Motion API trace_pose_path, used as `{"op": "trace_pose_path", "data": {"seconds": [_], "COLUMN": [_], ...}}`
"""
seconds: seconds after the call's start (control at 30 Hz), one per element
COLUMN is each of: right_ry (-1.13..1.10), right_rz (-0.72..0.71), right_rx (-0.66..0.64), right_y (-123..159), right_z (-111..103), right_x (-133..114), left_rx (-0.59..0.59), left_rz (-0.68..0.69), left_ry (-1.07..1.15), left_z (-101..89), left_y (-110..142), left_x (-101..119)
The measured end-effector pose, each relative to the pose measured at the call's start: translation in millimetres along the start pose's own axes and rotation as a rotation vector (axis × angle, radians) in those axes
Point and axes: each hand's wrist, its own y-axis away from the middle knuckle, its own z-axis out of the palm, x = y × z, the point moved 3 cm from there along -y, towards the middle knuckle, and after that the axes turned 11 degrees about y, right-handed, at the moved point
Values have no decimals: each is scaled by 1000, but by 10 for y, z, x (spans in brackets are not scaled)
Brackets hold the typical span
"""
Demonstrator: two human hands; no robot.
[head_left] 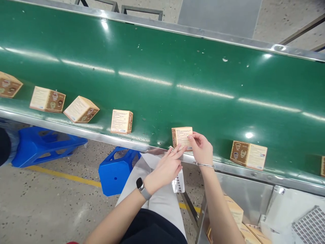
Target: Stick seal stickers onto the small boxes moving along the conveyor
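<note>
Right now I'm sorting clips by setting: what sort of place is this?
Probably a factory packing line: a long green conveyor belt carries small printed boxes in a row, and both hands, left hand and right hand, touch one box at its edge.
</note>
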Motion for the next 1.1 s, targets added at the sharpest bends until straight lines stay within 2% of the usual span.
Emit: {"op": "trace_pose_path", "data": {"seconds": [0.17,0.3,0.4,0.5,0.57,0.63,0.7,0.77,0.87,0.97,1.1], "right_ry": [9,-53,-74,-39,47,147,203,212,235,282,466], "right_rz": [-4,44,61,31,-76,-270,-456,-541,-571,-641,-790], "right_rx": [170,286,322,363,294,66,-195,-315,-297,-237,-12], "right_y": [62,-19,-91,5,168,371,579,727,829,915,1079], "right_z": [-4,-17,-111,-304,-415,-438,-398,-363,-351,-383,-495], "right_x": [60,207,253,143,-15,-196,-328,-384,-384,-372,-361], "left_rx": [-17,-42,32,174,243,286,312,296,197,139,123], "left_rz": [11,33,54,-64,-184,-248,-253,-254,-265,-263,-294], "left_ry": [4,76,235,481,619,718,799,873,965,930,759], "left_z": [66,102,47,-53,-108,-159,-209,-244,-249,-223,-163], "left_y": [-70,-124,-91,12,92,156,200,233,277,313,319], "left_x": [26,17,34,23,2,-4,9,33,80,123,207]}}
